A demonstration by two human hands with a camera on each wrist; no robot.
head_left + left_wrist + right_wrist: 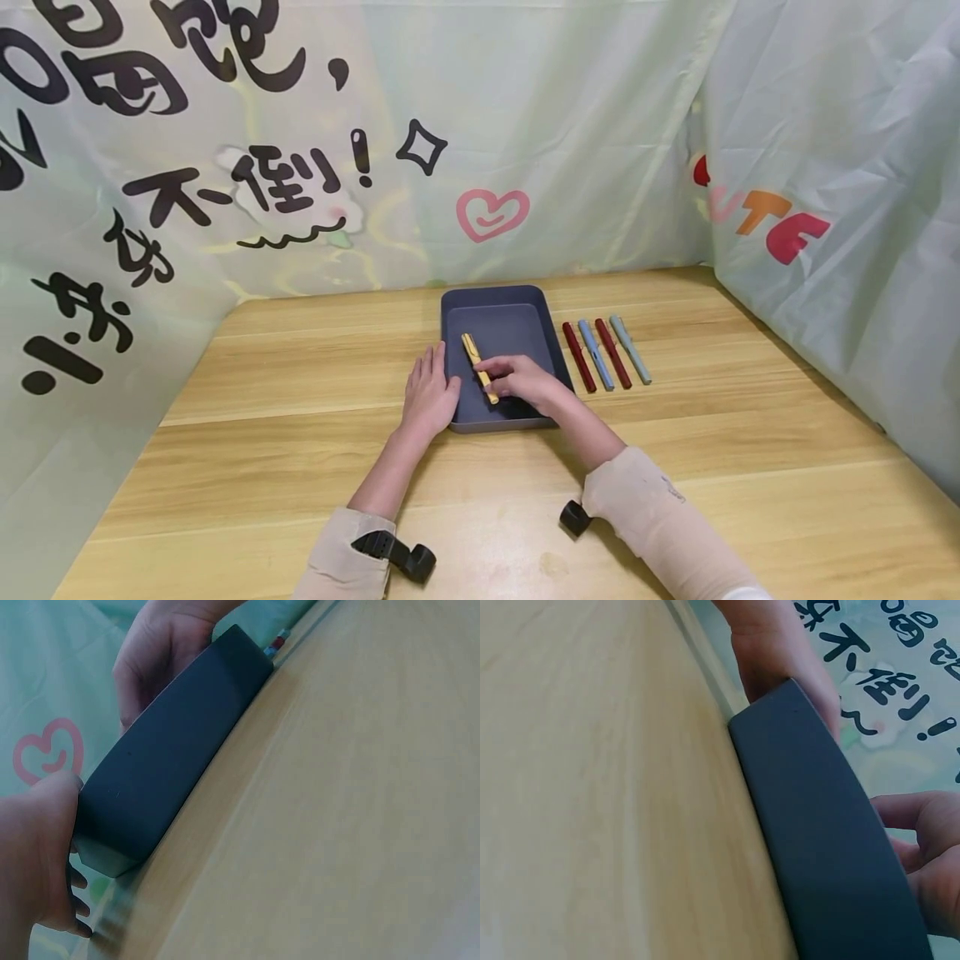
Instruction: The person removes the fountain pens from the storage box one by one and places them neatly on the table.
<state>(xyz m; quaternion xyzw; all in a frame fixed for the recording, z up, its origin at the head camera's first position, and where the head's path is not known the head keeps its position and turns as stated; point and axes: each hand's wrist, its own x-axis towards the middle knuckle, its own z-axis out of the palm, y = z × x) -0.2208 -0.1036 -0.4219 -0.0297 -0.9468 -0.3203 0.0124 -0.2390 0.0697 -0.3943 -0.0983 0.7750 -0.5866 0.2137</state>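
Observation:
A yellow pen (477, 366) lies slanted inside a dark grey tray (491, 292) in the middle of the wooden table. My right hand (504, 372) reaches into the tray from the near right, and its curled fingers pinch the pen near its lower half. Flat on the table, my left hand (431, 386) has straight fingers touching the tray's left wall. The left wrist view shows the tray's outer wall (165, 772) with the left hand (37, 855) beside it. In the right wrist view the tray wall (817, 825) hides the pen, and the right hand (930, 855) shows above it.
Right of the tray, several pens lie side by side: a red pen (578, 357), a blue pen (596, 355), another red pen (612, 353) and a grey-green pen (630, 349). Printed pale curtains (480, 142) close the table at the back and both sides.

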